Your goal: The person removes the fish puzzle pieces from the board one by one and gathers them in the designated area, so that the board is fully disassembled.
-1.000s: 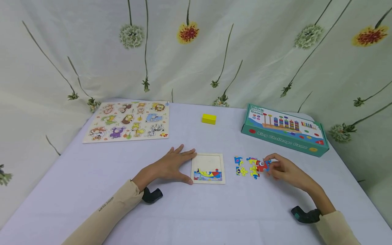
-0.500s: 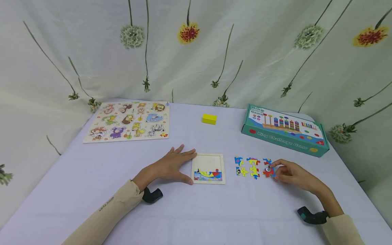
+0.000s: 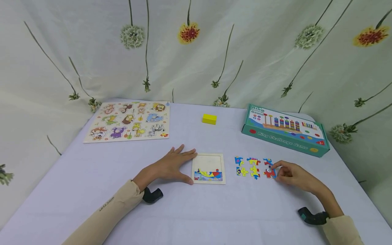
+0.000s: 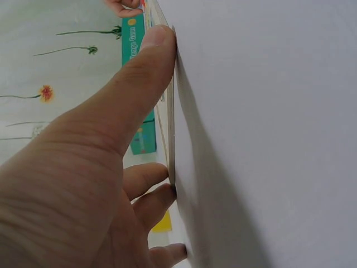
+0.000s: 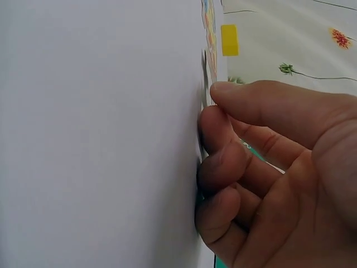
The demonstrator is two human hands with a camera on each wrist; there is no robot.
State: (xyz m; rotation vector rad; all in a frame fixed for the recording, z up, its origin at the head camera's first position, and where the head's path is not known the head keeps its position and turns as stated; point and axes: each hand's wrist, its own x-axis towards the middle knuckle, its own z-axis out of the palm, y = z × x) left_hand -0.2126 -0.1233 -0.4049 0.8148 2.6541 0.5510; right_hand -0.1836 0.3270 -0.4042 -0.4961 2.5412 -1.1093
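Note:
A square wooden tray (image 3: 208, 156) holds joined puzzle pieces (image 3: 208, 175) along its near side; its far part is bare board. My left hand (image 3: 171, 165) is spread at the tray's left edge, thumb at the near corner and a fingertip at the far one. In the left wrist view, the left hand (image 4: 111, 128) touches the tray's side (image 4: 171, 128). To the right lie several loose yellow and blue pieces (image 3: 254, 170). With thumb and index finger, my right hand (image 3: 295, 175) pinches the edge of a red piece (image 3: 269, 173), other fingers curled, also seen on the right hand (image 5: 268, 151).
An animal puzzle board (image 3: 130, 122) lies at the back left. Behind the tray is a yellow block (image 3: 209, 119). At the back right sits a green game box (image 3: 284, 131), a little beyond the right hand. A flowered cloth hangs behind the table.
My right hand has moved right with the red piece, which now lies apart from the yellow pieces beside it. A blue piece above it is uncovered. The left hand has stayed put.

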